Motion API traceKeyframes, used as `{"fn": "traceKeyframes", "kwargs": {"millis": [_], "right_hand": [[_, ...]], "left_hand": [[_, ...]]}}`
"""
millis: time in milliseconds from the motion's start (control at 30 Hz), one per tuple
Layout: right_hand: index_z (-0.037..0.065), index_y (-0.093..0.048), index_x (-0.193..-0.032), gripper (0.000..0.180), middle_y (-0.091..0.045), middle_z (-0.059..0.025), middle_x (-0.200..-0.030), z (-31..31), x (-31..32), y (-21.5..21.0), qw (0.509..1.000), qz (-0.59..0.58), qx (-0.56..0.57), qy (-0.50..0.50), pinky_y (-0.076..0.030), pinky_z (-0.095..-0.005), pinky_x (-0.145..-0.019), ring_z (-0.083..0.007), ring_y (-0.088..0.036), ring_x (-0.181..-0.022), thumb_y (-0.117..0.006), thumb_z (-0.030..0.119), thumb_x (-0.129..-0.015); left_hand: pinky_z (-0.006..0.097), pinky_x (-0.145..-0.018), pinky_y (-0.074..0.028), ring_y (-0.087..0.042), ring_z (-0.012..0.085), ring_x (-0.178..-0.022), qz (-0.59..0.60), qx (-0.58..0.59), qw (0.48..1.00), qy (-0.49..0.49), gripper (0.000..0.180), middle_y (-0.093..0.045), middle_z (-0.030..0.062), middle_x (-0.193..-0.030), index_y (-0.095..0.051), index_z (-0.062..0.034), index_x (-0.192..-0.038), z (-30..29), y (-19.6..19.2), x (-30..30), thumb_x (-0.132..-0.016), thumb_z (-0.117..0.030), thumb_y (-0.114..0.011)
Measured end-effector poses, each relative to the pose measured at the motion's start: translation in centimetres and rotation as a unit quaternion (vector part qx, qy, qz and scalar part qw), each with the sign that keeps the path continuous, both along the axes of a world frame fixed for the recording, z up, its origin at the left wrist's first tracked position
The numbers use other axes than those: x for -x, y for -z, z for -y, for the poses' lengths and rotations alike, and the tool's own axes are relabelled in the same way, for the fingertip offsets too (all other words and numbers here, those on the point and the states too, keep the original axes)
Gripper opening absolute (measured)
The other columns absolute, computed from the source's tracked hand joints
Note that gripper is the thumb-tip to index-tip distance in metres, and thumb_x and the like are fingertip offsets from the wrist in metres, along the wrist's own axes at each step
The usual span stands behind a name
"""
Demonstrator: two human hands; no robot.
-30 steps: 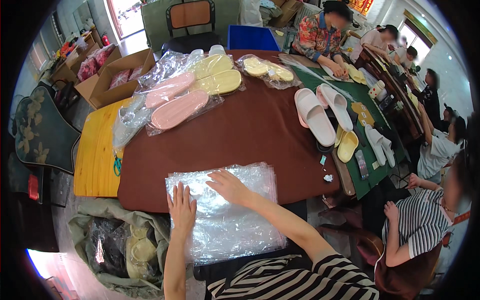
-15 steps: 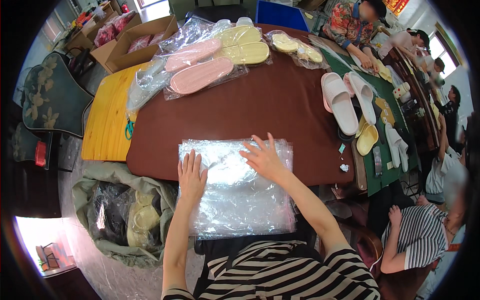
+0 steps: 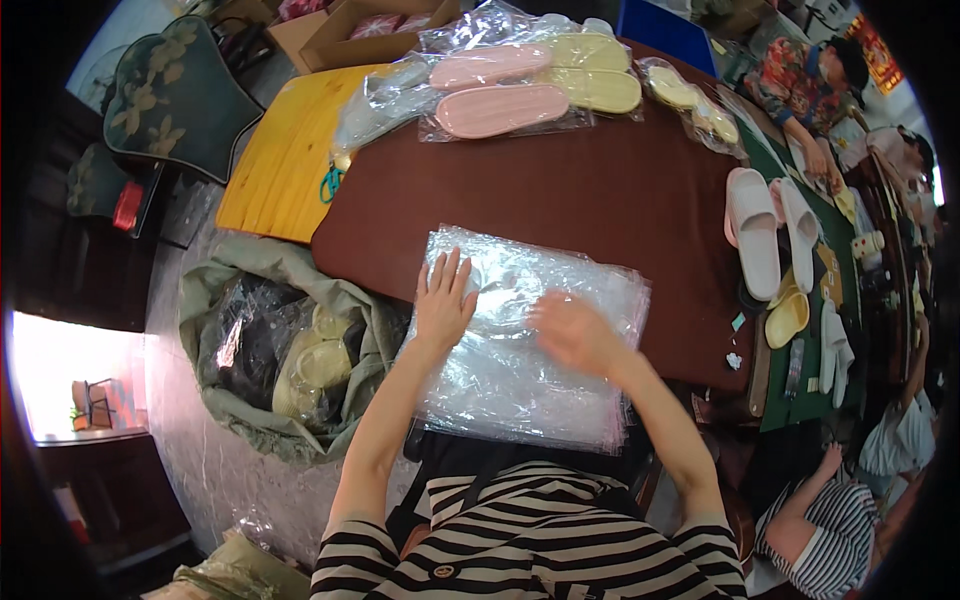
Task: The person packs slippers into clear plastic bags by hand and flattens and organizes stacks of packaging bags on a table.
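A stack of clear plastic bags (image 3: pixel 500 385) lies across the near edge of the brown-covered table, its lower part reaching over my lap. My left hand (image 3: pixel 444 300) rests flat on the stack's left part, fingers stretched out and slightly apart, holding nothing. Over the stack's middle is my right hand (image 3: pixel 578 335), smeared by motion; how its fingers are set cannot be made out, nor whether it touches the plastic. Light glares off the bags between the two hands.
Bagged pink slippers (image 3: pixel 502 108) and yellow slippers (image 3: pixel 595 90) lie at the table's far side. White slippers (image 3: pixel 754 235) stand at the right. Left of me, an open green sack (image 3: pixel 225 400) holds bagged goods. Teal scissors (image 3: pixel 331 184) lie near the yellow board (image 3: pixel 270 170). Several people sit at right.
My view has turned, shifting the scene to the right. The stack of bags now sits more slanted. My right hand has gone from spread fingers to a blur; the left stays flat.
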State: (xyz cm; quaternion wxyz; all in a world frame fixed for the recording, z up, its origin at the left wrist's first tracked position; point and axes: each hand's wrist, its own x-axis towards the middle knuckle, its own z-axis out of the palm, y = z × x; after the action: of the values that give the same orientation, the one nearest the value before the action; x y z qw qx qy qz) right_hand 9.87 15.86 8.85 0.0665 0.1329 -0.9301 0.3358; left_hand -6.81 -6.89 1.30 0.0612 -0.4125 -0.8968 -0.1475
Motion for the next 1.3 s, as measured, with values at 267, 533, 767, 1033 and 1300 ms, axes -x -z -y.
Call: {"fn": "traceKeyframes", "kwargs": {"millis": [267, 533, 767, 1033, 1300], "right_hand": [[0.022, -0.041, -0.149, 0.060, -0.039, -0.0068, -0.155, 11.1, -4.9, 5.3, 0.972, 0.008, -0.066, -0.224, -0.031, -0.0500, -0.116, -0.0306, -0.040, -0.139, -0.062, 0.036, -0.094], [0.017, -0.041, -0.148, 0.061, -0.037, -0.0101, -0.155, 11.0, -3.8, 3.6, 0.950, 0.104, -0.128, -0.263, -0.032, -0.0503, -0.115, -0.0349, -0.039, -0.139, -0.064, 0.030, -0.094], [0.006, -0.062, -0.126, 0.034, -0.062, -0.0141, -0.127, 3.9, 3.9, 1.4, 0.968, 0.166, 0.156, -0.108, -0.048, -0.0402, -0.101, -0.0319, -0.060, -0.115, -0.059, 0.025, -0.097], [0.004, -0.068, -0.117, 0.023, -0.066, -0.0046, -0.111, -15.3, 18.9, 5.5, 0.875, 0.071, 0.375, 0.298, -0.056, -0.0262, -0.076, -0.0122, -0.066, -0.089, -0.054, 0.008, -0.099], [0.004, -0.024, -0.152, 0.064, -0.046, -0.0170, -0.131, -23.4, 31.1, 5.0, 0.802, 0.014, 0.511, 0.309, -0.060, -0.0343, -0.080, -0.0211, -0.067, -0.095, -0.057, 0.005, -0.097]], "left_hand": [[0.053, -0.120, -0.019, -0.028, 0.0321, -0.147, 0.010, 0.027, 0.999, 0.016, 0.058, -0.029, 0.0115, -0.161, -0.042, -0.0077, -0.147, 0.4, 0.1, 0.5, -0.098, -0.036, -0.051], [0.059, -0.108, -0.030, -0.045, 0.0347, -0.129, 0.012, -0.015, 1.000, 0.019, 0.046, -0.053, 0.0142, -0.137, -0.059, -0.0081, -0.124, -1.9, -2.3, 1.5, -0.084, -0.031, -0.064], [0.059, -0.115, -0.023, -0.043, 0.0346, -0.130, -0.007, -0.065, 0.998, 0.001, 0.043, -0.050, 0.0141, -0.137, -0.059, -0.0077, -0.122, -1.1, -0.4, 1.9, -0.087, -0.032, -0.065], [0.060, -0.117, -0.019, -0.039, 0.0354, -0.132, 0.026, -0.061, 0.998, -0.002, 0.044, -0.048, 0.0157, -0.139, -0.060, -0.0053, -0.120, -1.6, -0.8, 2.5, -0.086, -0.033, -0.065], [0.062, -0.116, -0.022, -0.042, 0.0344, -0.129, 0.034, -0.030, 0.999, -0.006, 0.044, -0.049, 0.0159, -0.137, -0.062, -0.0078, -0.118, -2.2, -0.6, 2.6, -0.084, -0.036, -0.066]]}}
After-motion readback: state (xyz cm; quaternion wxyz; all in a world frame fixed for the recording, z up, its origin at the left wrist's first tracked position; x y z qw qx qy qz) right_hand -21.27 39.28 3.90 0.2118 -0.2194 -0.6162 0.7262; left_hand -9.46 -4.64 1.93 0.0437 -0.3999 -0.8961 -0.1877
